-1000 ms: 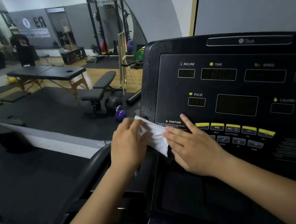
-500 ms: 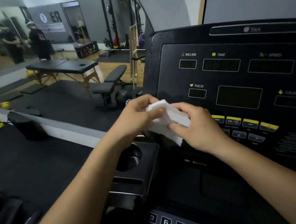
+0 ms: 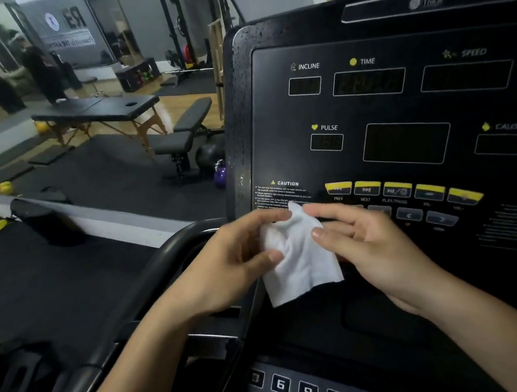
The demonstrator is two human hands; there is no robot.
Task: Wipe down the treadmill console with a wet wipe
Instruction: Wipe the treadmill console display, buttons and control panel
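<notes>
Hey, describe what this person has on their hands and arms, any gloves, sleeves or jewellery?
Nothing worn shows. The left hand and right hand are ungloved and ringless; the left forearm and right forearm are bare to the frame's edge, with no sleeve, watch or bracelet.

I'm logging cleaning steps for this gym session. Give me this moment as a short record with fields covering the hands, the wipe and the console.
left hand: pinches the wipe at its left side
right hand: pinches the wipe at its upper right, thumb and fingers
wipe: white, bunched at the top, lower part hanging loose, in front of the console at its lower left
contact with console: cannot tell
console: black, displays dark, droplets on the left bezel
yellow buttons: uncovered, up and right of the wipe
</notes>
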